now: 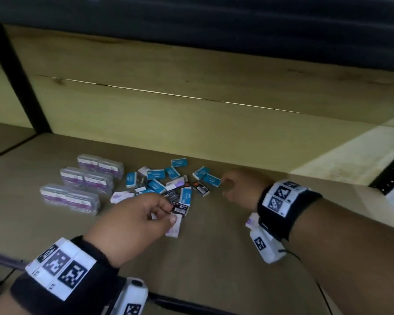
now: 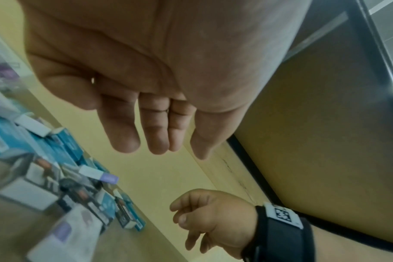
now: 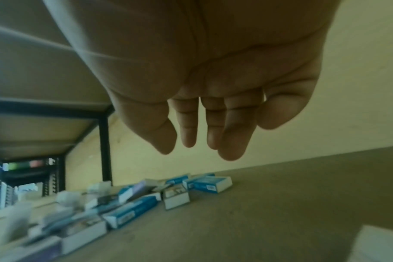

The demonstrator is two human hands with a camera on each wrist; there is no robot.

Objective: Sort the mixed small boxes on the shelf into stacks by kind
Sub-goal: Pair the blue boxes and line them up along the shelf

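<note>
A loose pile of small boxes (image 1: 168,183) lies on the wooden shelf (image 1: 214,258): blue ones, black ones and white ones with purple. My left hand (image 1: 168,211) hovers at the pile's near edge, over a black box (image 1: 180,209) and a white-purple box (image 1: 175,227). In the left wrist view its fingers (image 2: 155,138) hang loose and hold nothing. My right hand (image 1: 224,186) is at the pile's right end, next to a blue box (image 1: 212,179). The right wrist view shows its fingers (image 3: 231,141) relaxed and empty above the shelf, the blue box (image 3: 209,183) ahead.
Three clear-wrapped packs of white-purple boxes (image 1: 87,185) sit in a row left of the pile. One white-purple box (image 1: 251,221) lies apart under my right wrist. The wooden back wall (image 1: 191,123) stands just behind the pile, and a black upright post (image 1: 21,83) is at far left.
</note>
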